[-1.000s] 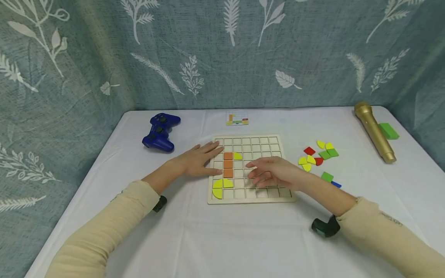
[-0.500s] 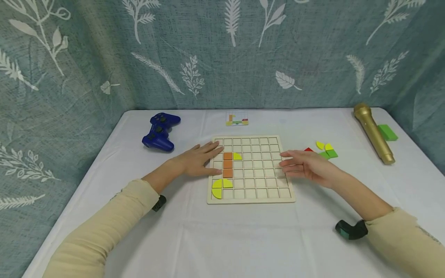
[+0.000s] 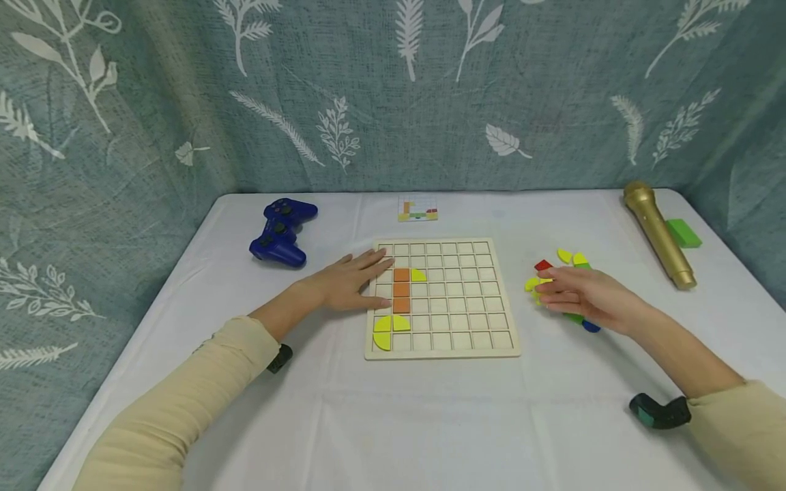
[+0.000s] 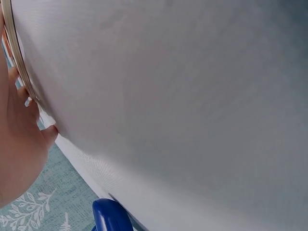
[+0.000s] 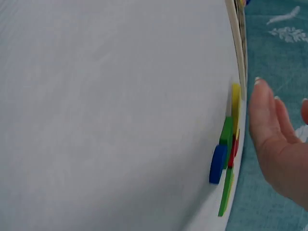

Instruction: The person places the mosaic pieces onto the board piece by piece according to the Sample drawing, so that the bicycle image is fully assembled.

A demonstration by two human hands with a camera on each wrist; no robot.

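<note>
Head view: board [image 3: 462,298] holds 7 tiles [image 3: 402,290]; left hand [image 3: 350,283] apparently touches it.

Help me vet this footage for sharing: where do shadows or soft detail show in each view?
Head: soft shadow beside the right forearm, the card too small for crisp detail; left wrist: the white tablecloth looks grey, darkening toward the upper right corner; right wrist: a soft-edged shadow spreads over the tablecloth by the blue piece.
</note>
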